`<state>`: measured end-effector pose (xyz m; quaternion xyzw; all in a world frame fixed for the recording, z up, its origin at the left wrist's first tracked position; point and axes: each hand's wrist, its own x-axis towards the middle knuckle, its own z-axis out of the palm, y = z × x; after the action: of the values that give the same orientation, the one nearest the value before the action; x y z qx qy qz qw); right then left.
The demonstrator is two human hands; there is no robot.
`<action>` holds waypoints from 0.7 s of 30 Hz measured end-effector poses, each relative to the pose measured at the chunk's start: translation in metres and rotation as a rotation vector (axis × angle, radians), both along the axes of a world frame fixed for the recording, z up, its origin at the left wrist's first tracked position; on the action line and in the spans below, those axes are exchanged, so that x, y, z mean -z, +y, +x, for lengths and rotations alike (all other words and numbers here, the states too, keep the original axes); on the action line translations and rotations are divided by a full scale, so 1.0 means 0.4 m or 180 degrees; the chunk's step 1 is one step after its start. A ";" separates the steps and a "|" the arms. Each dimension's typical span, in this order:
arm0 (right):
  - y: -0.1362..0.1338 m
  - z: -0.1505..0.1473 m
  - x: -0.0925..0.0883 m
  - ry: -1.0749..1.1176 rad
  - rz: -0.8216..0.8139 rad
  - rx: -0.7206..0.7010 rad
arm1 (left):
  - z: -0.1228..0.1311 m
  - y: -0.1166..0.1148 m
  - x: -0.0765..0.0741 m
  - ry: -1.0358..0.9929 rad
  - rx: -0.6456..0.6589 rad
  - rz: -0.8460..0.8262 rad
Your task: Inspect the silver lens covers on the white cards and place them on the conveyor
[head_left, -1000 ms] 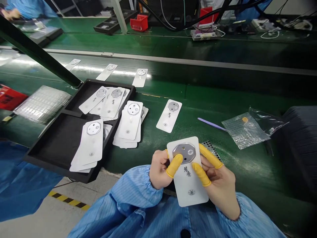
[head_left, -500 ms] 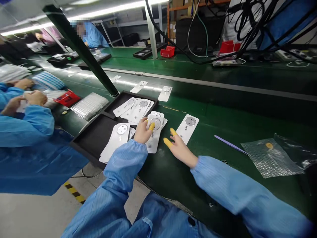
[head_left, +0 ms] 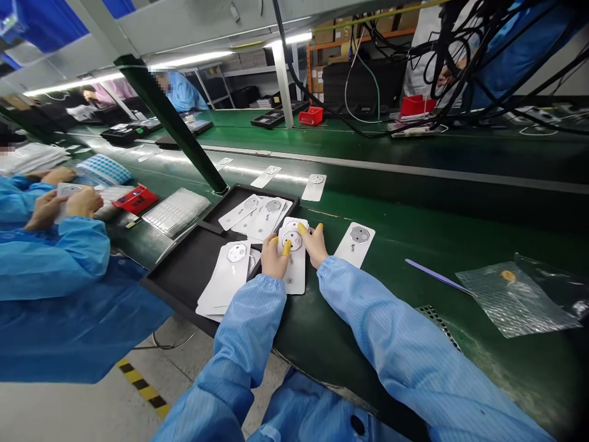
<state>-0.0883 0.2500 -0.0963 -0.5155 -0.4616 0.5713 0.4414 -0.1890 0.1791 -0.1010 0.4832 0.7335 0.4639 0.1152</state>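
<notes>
Both my hands wear yellow finger cots and reach out over the green belt. My left hand point(head_left: 275, 258) presses its thumb on the grey camera ring of the top white card point(head_left: 294, 261) of a small stack beside the black tray point(head_left: 184, 261). My right hand point(head_left: 314, 244) grips the same card's right edge with thumb and fingers. Another single white card point(head_left: 354, 245) lies just right of my right hand.
More white cards lie in the tray and further up the belt point(head_left: 314, 186). A purple stick point(head_left: 435, 275) and a bubble bag point(head_left: 513, 298) lie at right. A co-worker's hands point(head_left: 64, 205) hold a card at left, near a red box point(head_left: 135, 199) and clear blister sheets point(head_left: 175, 210).
A second ago I held one card close to my body in both hands. I then reached forward to the stack; my right hand has since come in from the belt onto the top card.
</notes>
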 end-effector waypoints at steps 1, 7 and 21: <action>0.008 0.001 -0.001 0.0018 -0.0041 0.0016 | -0.001 -0.001 0.002 -0.0021 -0.0013 0.0026; 0.005 -0.012 -0.009 0.0368 -0.0065 -0.0251 | 0.004 -0.009 0.016 -0.0218 -0.0129 0.0209; -0.085 0.036 -0.011 0.0946 -0.0250 -0.0115 | 0.022 -0.057 -0.011 -0.0868 0.0399 0.0258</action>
<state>-0.0740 0.2159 -0.0921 -0.4338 -0.3777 0.6667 0.4740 -0.1803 0.1563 -0.0965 0.4649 0.6601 0.5464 0.2229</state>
